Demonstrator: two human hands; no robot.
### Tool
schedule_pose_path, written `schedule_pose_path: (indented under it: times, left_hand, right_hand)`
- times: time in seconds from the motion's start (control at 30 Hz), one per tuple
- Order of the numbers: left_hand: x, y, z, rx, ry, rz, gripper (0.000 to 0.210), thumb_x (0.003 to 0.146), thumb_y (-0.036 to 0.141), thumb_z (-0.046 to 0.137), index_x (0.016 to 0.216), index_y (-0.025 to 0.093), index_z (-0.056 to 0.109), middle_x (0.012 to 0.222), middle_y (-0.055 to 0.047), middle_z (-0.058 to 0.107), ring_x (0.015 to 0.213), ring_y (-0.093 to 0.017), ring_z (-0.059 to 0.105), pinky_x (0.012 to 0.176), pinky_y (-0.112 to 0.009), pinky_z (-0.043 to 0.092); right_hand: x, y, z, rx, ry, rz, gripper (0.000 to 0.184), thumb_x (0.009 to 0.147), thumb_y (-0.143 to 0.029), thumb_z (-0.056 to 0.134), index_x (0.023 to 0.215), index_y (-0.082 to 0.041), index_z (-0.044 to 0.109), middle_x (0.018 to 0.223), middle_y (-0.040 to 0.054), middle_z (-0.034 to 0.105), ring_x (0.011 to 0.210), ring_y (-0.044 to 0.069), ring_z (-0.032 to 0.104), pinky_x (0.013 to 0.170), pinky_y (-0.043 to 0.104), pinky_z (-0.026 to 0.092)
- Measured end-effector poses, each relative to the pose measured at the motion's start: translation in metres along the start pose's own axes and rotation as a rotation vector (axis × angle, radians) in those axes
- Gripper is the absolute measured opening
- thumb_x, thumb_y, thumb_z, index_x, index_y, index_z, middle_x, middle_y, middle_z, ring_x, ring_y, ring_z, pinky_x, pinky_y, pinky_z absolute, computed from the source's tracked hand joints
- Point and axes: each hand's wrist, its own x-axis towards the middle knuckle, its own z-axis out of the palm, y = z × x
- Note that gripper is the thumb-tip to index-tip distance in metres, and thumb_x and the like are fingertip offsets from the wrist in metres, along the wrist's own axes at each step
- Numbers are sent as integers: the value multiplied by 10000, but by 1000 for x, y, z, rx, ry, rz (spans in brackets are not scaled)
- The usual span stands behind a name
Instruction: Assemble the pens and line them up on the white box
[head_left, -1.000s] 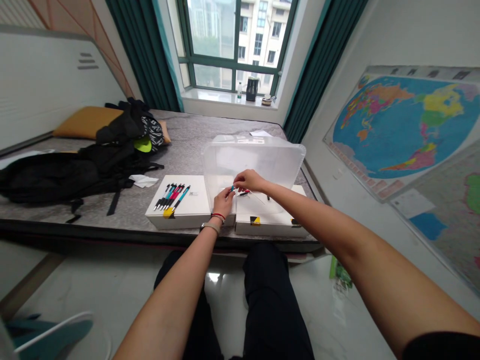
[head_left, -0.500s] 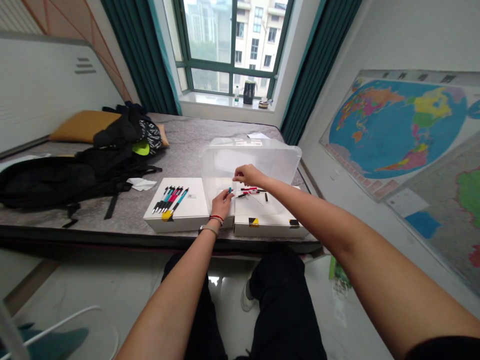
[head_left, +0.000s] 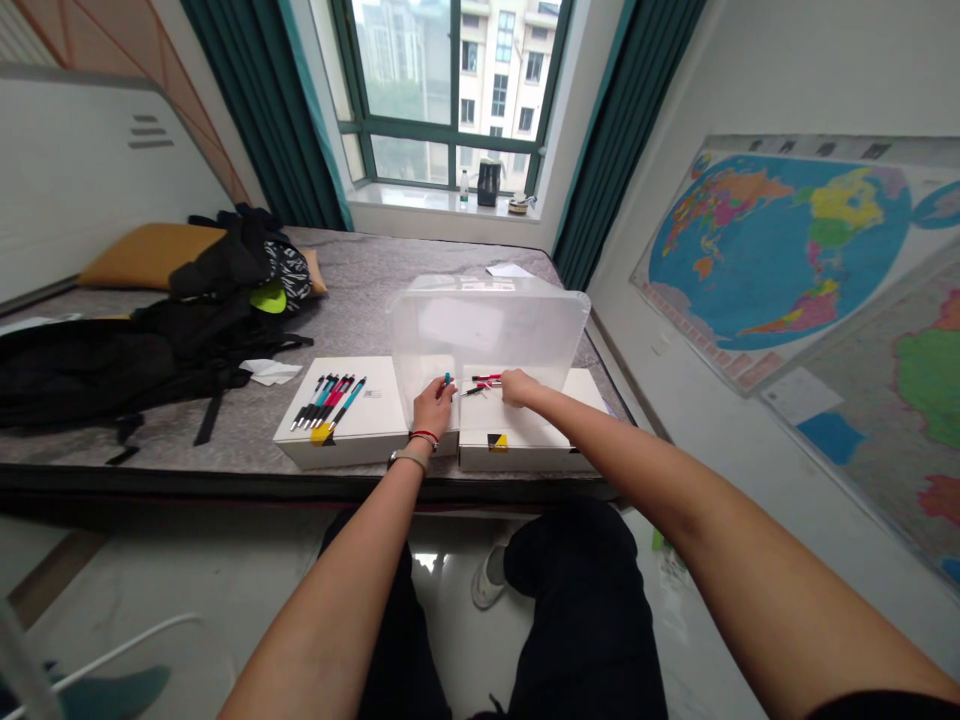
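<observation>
My left hand (head_left: 433,406) is closed around a teal pen part (head_left: 448,379), whose end sticks up past the fingertips; the rest is hidden in the fingers. It is above the gap between two white boxes. My right hand (head_left: 519,388) points down at the top of the right white box (head_left: 555,415), its fingertips pressed together among loose red and black pen parts (head_left: 486,379). What those fingers pinch, if anything, is hidden. A row of several pens (head_left: 328,400), teal, black and red, lies on the left white box (head_left: 382,410).
A clear plastic bin (head_left: 495,330) stands behind and between the boxes. Left of them lie a crumpled tissue (head_left: 270,371) and a black backpack (head_left: 150,350) on the grey mattress (head_left: 352,290). A wall with maps (head_left: 787,250) rises on the right.
My right hand has moved down and right, from beside the left hand to the loose parts on the right box. My left hand keeps its hold on the teal pen part. The view has shifted slightly.
</observation>
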Motion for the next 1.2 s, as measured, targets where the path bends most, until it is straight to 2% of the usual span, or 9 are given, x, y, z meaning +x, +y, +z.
schedule_pose_path:
  times: [0.07,0.13,0.2,0.33,0.47,0.6,0.7,0.97,1.2]
  left_hand:
    - [0,0,0,-16,7,2,317,904,364,530,1134,187,657,979,-67,748,954,-186,693,902,-308,516]
    - [0,-1,1,-32,12,3,305,900,354,537,1123,187,661,964,-64,749,935,-182,697,889,-303,521]
    - [1,-2,1,-43,13,9,300,896,351,547,1119,187,665,951,-63,750,924,-182,699,882,-304,525]
    - [2,-5,3,-58,14,24,305,882,361,575,1113,188,675,962,-67,751,928,-191,697,883,-314,527]
    - [2,-7,4,-57,15,43,307,867,369,601,1099,189,689,1012,-71,745,942,-197,691,894,-322,523]
    - [2,-7,4,-50,17,60,311,864,365,606,1099,182,695,1037,-78,742,954,-204,688,904,-331,517]
    - [3,-9,5,-36,16,63,315,862,367,607,1098,180,700,1042,-83,741,951,-209,687,903,-335,515]
    - [4,-14,7,-40,5,80,317,877,367,578,1113,196,702,1021,-69,743,925,-203,686,877,-321,517]
    - [5,-14,6,-46,-15,85,324,882,356,571,1131,194,701,1026,-66,745,957,-206,684,905,-329,516]
  right_hand:
    - [-3,0,-5,-36,-74,2,275,740,-184,741,1002,-100,738,992,209,734,937,298,709,734,270,512]
    - [-4,0,-13,3,-79,-12,277,801,-260,694,1030,-109,730,1026,191,729,947,270,701,736,250,491]
    - [-4,-1,-22,73,-36,-51,236,835,-289,659,980,-121,740,984,157,740,913,233,696,726,228,470]
    - [-7,-1,-41,206,94,-202,159,830,-217,648,934,-154,751,950,84,752,857,175,677,720,203,446]
    - [-17,-3,-57,341,151,-354,174,832,-176,634,947,-153,762,915,65,757,816,150,675,739,204,455]
    - [-20,-10,-69,454,231,-381,162,810,-165,651,921,-140,766,848,63,756,763,147,682,721,213,474]
    - [-19,-18,-76,508,245,-380,170,804,-140,639,922,-132,762,802,54,751,719,136,686,694,205,483]
    - [-10,-41,-89,313,199,-469,184,766,-122,640,887,-135,778,800,56,752,738,149,685,730,217,487]
    - [-1,-47,-99,232,190,-500,186,730,-125,650,859,-155,781,826,38,757,781,151,686,719,199,478]
